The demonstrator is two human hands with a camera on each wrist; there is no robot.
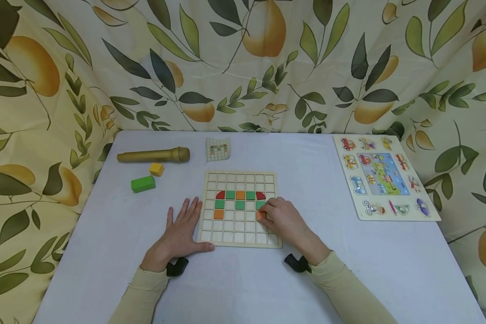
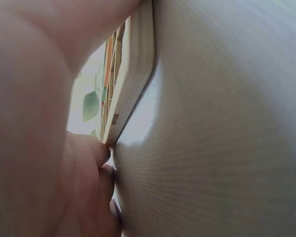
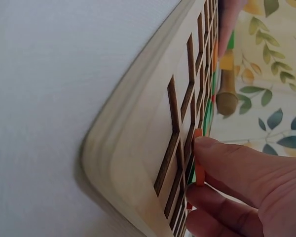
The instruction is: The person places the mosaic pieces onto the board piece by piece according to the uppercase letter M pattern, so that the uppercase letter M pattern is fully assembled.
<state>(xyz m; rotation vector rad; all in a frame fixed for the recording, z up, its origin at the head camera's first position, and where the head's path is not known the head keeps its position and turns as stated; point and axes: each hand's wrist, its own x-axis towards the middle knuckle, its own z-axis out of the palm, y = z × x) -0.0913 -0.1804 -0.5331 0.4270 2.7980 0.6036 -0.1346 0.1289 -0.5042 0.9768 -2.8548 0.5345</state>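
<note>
A square wooden grid board (image 1: 239, 227) lies on the table, with red, green and orange tiles set in its upper and middle cells. My right hand (image 1: 287, 222) pinches an orange tile (image 3: 199, 163) between thumb and fingertips over the board's right side; in the right wrist view the tile stands on edge close at the grid. My left hand (image 1: 180, 229) rests flat with fingers spread at the board's left edge, thumb along its lower left corner. The left wrist view shows the board's side wall (image 2: 133, 74) beside this hand's fingers.
A small printed pattern card (image 1: 218, 149) lies behind the board. To the left are a brown wooden stick with a knob (image 1: 154, 155), a yellow cube (image 1: 156, 169) and a green block (image 1: 143, 184). A picture puzzle board (image 1: 348, 189) lies at the right.
</note>
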